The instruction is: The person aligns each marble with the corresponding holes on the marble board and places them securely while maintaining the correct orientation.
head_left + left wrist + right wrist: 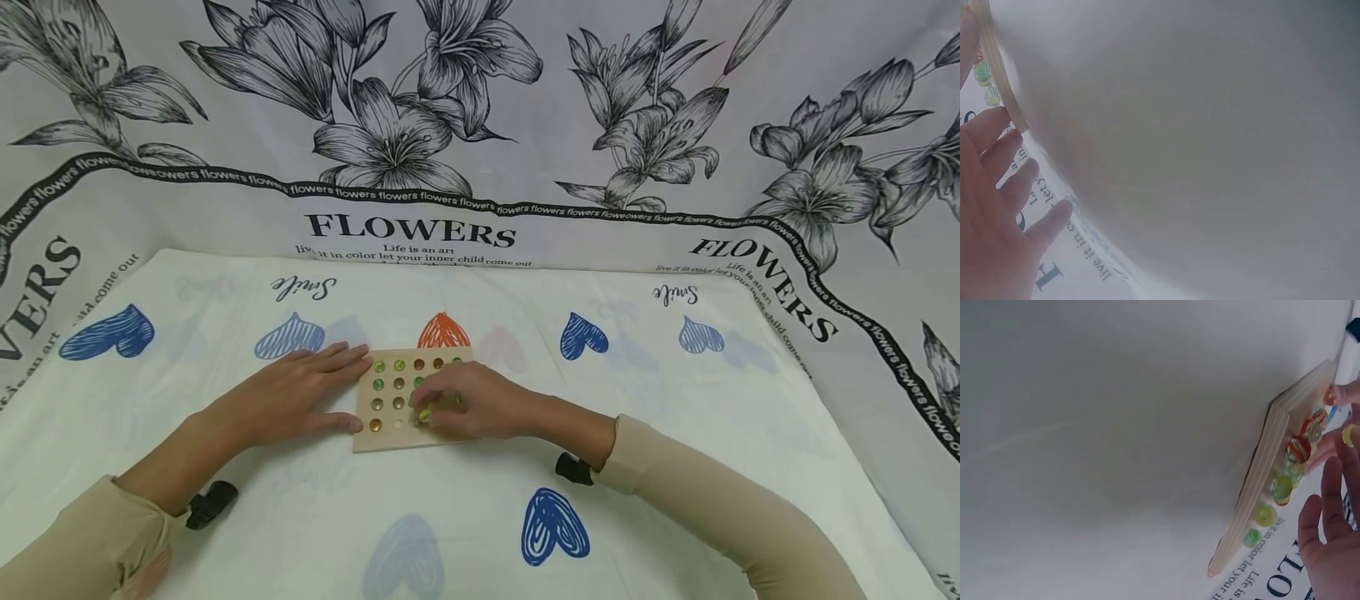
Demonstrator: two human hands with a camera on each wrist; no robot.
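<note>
A light wooden board [382, 442] with rows of hollows lies on the cloth, many of them filled with glass marbles [1298, 450] in green, yellow and red swirls. Along the board's left edge rests my left hand [303, 396], its thumb by the near corner and its fingers, spread and fairly straight, by the far corner. My right hand [483, 404] hovers over the board's right half and pinches a yellow marble [1349, 435] between thumb and finger. Just left of that marble, one hollow [399, 423] holds nothing. Part of the board is hidden under the right hand.
A white cloth [300, 533] with printed hearts covers the table. Behind it hangs a floral-printed sheet [525, 125]. Dark wrist-worn devices [212, 504] sit at both cuffs.
</note>
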